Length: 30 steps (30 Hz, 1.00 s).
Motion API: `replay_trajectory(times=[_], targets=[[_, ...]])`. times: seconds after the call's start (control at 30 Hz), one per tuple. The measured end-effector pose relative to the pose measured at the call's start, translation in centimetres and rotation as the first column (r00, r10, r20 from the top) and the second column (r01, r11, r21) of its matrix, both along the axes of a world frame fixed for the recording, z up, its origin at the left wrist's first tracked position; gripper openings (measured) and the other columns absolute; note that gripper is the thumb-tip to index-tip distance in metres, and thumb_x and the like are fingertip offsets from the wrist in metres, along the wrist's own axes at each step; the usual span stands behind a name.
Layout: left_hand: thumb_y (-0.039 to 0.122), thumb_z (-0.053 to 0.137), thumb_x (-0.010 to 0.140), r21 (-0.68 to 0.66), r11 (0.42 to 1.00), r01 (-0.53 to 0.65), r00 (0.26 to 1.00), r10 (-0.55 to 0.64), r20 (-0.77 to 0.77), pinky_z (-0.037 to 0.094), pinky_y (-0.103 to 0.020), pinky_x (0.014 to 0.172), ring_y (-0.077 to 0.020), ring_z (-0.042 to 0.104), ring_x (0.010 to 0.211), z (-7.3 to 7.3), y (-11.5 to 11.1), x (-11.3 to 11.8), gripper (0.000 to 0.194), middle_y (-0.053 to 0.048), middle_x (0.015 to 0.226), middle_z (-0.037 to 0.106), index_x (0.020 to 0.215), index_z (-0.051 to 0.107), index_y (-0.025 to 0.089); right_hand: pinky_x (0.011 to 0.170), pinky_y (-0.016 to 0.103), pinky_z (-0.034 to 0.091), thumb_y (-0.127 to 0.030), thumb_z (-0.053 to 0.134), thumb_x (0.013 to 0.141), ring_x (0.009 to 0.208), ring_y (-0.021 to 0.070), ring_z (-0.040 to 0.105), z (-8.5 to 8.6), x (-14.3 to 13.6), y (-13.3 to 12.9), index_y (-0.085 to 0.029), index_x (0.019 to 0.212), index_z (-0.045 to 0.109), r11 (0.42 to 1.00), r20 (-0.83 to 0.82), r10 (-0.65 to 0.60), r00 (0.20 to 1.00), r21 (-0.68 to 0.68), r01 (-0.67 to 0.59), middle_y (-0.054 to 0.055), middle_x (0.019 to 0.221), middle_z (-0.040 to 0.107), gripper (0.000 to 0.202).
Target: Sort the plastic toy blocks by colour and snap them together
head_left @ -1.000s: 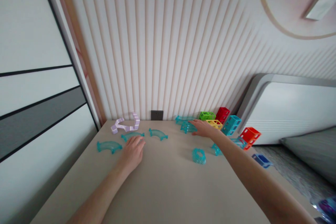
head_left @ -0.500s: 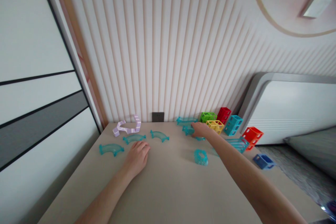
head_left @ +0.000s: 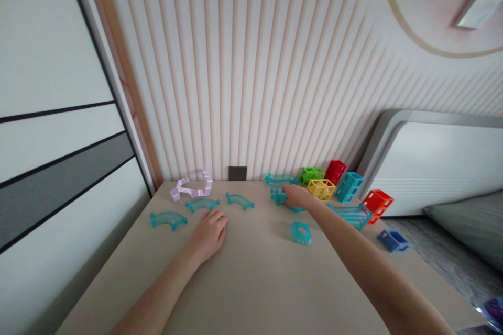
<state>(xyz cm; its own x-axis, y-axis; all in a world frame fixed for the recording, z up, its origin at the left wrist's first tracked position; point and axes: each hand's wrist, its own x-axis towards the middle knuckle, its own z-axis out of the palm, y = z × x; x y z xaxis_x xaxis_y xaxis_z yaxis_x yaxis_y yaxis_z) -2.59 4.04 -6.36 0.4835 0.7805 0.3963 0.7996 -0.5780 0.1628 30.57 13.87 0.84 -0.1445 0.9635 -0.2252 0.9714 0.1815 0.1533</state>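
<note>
My left hand rests on the tabletop with its fingers loosely bent and nothing visible in them. Just beyond its fingertips lies a curved translucent teal track piece. Another curved teal piece is to its left, and a third lies farther back to its right. Toward the back, my right hand reaches down with its fingers closed on a teal track piece, which they partly cover. Closer to me than that hand sits a round teal piece.
A lilac track stands at the back left. Along the back right are a teal track piece and green, yellow, red, teal, orange and blue frame blocks. A ribbed wall borders the table.
My right hand has shifted slightly left, and the teal track piece under its fingers has moved left with it. My left hand stays resting in place; the view has shifted a little.
</note>
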Motion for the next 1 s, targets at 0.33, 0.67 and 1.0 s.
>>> replay_trajectory(times=[0.33, 0.67, 1.0], targets=[[0.03, 0.059, 0.092, -0.028, 0.999, 0.039, 0.963, -0.03, 0.269, 0.041, -0.053, 0.113, -0.0326, 0.047, 0.136, -0.6, -0.1, 0.5, 0.071, -0.018, 0.149, 0.048, 0.154, 0.028, 0.018, 0.083, 0.039, 0.052, -0.021, 0.062, 0.082, 0.108, 0.0328, 0.069, 3.0, -6.7, -4.6, -0.021, 0.125, 0.057, 0.971, -0.097, 0.228, 0.969, 0.092, -0.219, 0.015, 0.114, 0.072, 0.043], [0.017, 0.069, 0.08, -0.167, 0.986, -0.004, 0.888, 0.081, 0.453, 0.055, -0.047, 0.1, -0.0288, 0.065, 0.119, -2.1, -1.7, -3.6, 0.059, -0.012, 0.131, 0.064, 0.136, 0.049, 0.025, 0.075, 0.036, 0.054, -0.022, 0.06, 0.081, 0.098, 0.0313, 0.072, 1.1, -17.7, -9.1, -0.015, 0.114, 0.062, 0.884, -0.236, 0.467, 0.852, 0.088, -0.46, 0.016, 0.105, 0.074, 0.034], [0.016, 0.051, 0.089, -0.125, 0.982, -0.144, 0.938, 0.175, 0.298, 0.054, -0.043, 0.097, -0.024, 0.067, 0.108, -1.0, -4.4, -10.3, 0.044, -0.01, 0.114, 0.069, 0.133, 0.052, 0.021, 0.087, 0.039, 0.053, -0.016, 0.057, 0.091, 0.109, 0.0291, 0.066, 2.4, -19.1, -1.8, -0.018, 0.122, 0.061, 0.931, -0.239, 0.36, 0.902, 0.158, -0.33, 0.016, 0.126, 0.061, 0.031]])
